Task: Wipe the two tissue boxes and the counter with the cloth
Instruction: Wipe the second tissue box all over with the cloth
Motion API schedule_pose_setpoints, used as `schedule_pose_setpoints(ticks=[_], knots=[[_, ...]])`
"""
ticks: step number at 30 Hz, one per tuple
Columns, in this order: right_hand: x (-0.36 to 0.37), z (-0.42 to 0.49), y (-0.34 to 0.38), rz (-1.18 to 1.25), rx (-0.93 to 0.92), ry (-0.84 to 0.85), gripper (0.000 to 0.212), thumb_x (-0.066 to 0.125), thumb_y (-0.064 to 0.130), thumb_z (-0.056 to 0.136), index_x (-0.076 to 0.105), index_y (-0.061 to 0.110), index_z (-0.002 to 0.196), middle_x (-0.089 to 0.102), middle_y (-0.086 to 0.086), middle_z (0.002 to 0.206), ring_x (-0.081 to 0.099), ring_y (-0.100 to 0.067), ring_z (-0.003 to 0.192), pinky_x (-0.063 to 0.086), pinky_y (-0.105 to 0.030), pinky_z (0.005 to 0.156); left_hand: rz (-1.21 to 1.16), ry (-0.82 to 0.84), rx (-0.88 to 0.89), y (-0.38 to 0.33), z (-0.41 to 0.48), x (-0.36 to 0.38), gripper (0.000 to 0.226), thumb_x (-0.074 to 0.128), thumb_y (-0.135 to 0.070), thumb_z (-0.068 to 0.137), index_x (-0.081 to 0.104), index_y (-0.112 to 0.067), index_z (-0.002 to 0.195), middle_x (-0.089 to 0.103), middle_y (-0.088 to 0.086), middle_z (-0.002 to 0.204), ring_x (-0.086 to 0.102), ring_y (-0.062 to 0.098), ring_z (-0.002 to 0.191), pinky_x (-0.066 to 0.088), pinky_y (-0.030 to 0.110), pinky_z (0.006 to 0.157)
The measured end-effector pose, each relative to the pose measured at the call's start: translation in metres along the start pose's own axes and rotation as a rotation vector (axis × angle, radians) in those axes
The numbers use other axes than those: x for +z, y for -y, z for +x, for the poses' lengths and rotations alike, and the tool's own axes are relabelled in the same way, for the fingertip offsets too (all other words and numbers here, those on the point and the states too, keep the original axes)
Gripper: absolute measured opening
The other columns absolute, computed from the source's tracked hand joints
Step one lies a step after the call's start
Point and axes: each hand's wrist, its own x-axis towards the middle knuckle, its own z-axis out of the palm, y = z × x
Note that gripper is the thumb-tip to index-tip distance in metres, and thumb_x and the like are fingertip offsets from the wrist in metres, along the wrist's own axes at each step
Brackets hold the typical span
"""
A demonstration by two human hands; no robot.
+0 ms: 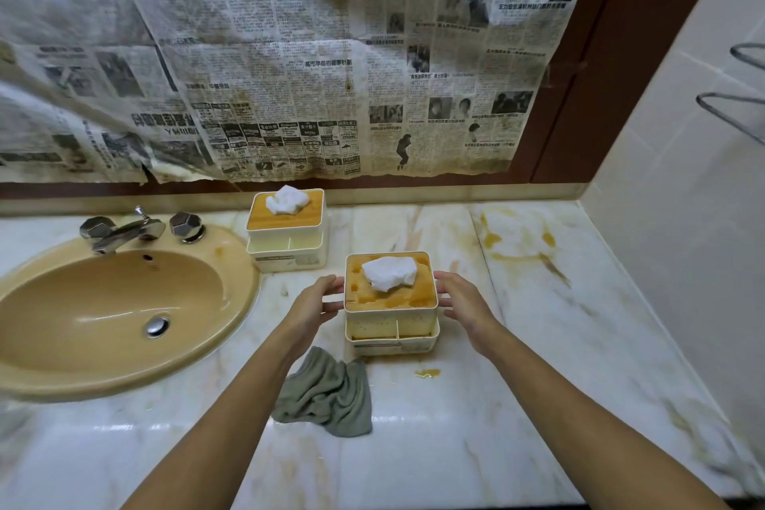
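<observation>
Near cream plastic tissue box with wooden lid [391,304] sits mid-counter on the stained marble counter [538,302], left hand [313,304] and right hand [461,300] flanking it. Second identical tissue box [287,230] behind-left, beside the tan oval sink [120,311]. Crumpled grey-green cloth [327,393] in front-left of near box.

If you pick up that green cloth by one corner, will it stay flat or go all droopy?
Probably droopy. The green cloth lies crumpled in soft folds on the counter, so it looks limp, not stiff. It seems thin, so likely light. It should not slide or roll away; pushed, it would likely just bunch up more. Neither hand touches it now.
</observation>
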Motion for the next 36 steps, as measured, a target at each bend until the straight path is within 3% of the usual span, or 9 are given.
schedule_pose_setpoints(ticks=[6,9,12,16,22,27,30,33,36], knots=[[-0.007,0.004,-0.010,-0.104,-0.033,-0.026,0.032,0.048,0.025,0.099,0.060,0.022,0.128,0.068,0.004,0.111,0.066,-0.012,0.100,0.048,-0.027,0.080,0.078,0.009,0.026,0.000,-0.004,-0.007,0.034,0.042,-0.040,0.103,0.066,-0.023,0.121,0.066,-0.003,0.123,0.063,0.019,0.111,0.047,0.040,0.100],[-0.007,-0.005,-0.014,-0.207,-0.170,-0.080,0.028,0.052,0.023,0.098,0.063,0.028,0.123,0.065,0.007,0.119,0.062,-0.014,0.111,0.048,-0.028,0.093,0.128,-0.048,0.072,0.006,-0.012,-0.018,0.030,0.047,-0.041,0.102,0.064,-0.027,0.123,0.065,-0.005,0.122,0.063,0.017,0.109,0.048,0.036,0.094],[0.004,-0.025,-0.013,-0.320,-0.380,-0.057,0.025,0.056,0.016,0.097,0.068,0.027,0.115,0.064,0.009,0.116,0.060,-0.005,0.102,0.044,-0.012,0.083,0.175,-0.041,0.107,0.017,-0.028,-0.032,0.025,0.050,-0.037,0.101,0.065,-0.029,0.120,0.068,-0.005,0.117,0.066,0.017,0.106,0.049,0.034,0.092],[0.031,-0.045,-0.021,-0.555,-0.619,-0.071,0.020,0.059,0.013,0.092,0.072,0.024,0.103,0.059,0.009,0.102,0.056,-0.004,0.091,0.044,-0.016,0.082,0.301,-0.060,0.146,0.039,-0.047,-0.056,0.019,0.056,-0.030,0.099,0.067,-0.028,0.114,0.070,-0.003,0.110,0.068,0.018,0.099,0.051,0.032,0.085],[0.079,-0.060,-0.063,-0.821,-0.540,0.265,0.025,0.055,0.027,0.095,0.070,0.023,0.114,0.070,0.008,0.102,0.057,-0.002,0.080,0.049,-0.025,0.076,0.894,0.034,0.229,0.083,-0.052,-0.084,0.039,0.069,-0.037,0.089,0.062,-0.028,0.126,0.057,-0.005,0.111,0.058,0.011,0.095,0.048,0.028,0.084],[0.103,-0.056,-0.101,-1.035,-0.391,0.257,0.045,0.052,0.041,0.097,0.046,0.030,0.140,0.064,-0.003,0.116,0.060,-0.026,0.105,0.051,-0.040,0.085,1.056,0.015,0.278,0.108,-0.039,-0.084,0.054,0.061,-0.047,0.093,0.051,-0.027,0.142,0.051,-0.004,0.104,0.054,0.017,0.096,0.048,0.036,0.088],[0.115,-0.050,-0.115,-1.050,-0.332,0.137,0.055,0.052,0.052,0.096,0.041,0.028,0.143,0.061,-0.005,0.125,0.059,-0.030,0.112,0.049,-0.040,0.087,1.143,-0.049,0.321,0.113,-0.035,-0.076,0.042,0.061,-0.047,0.092,0.058,-0.025,0.128,0.052,-0.002,0.104,0.051,0.022,0.099,0.047,0.039,0.084],[0.118,-0.048,-0.122,-1.062,-0.318,0.063,0.044,0.058,0.050,0.094,0.049,0.024,0.129,0.062,-0.004,0.119,0.061,-0.029,0.105,0.048,-0.038,0.080,1.163,-0.058,0.357,0.114,-0.034,-0.071,0.022,0.065,-0.041,0.090,0.063,-0.021,0.098,0.050,-0.002,0.098,0.049,0.022,0.094,0.047,0.039,0.081],[0.111,-0.050,-0.123,-1.055,-0.357,0.047,0.028,0.062,0.039,0.093,0.053,0.021,0.112,0.058,-0.002,0.111,0.060,-0.026,0.099,0.047,-0.036,0.075,0.878,0.005,0.284,0.103,-0.040,-0.072,0.026,0.061,-0.040,0.091,0.057,-0.016,0.081,0.058,-0.003,0.085,0.052,0.016,0.079,0.046,0.036,0.072]])
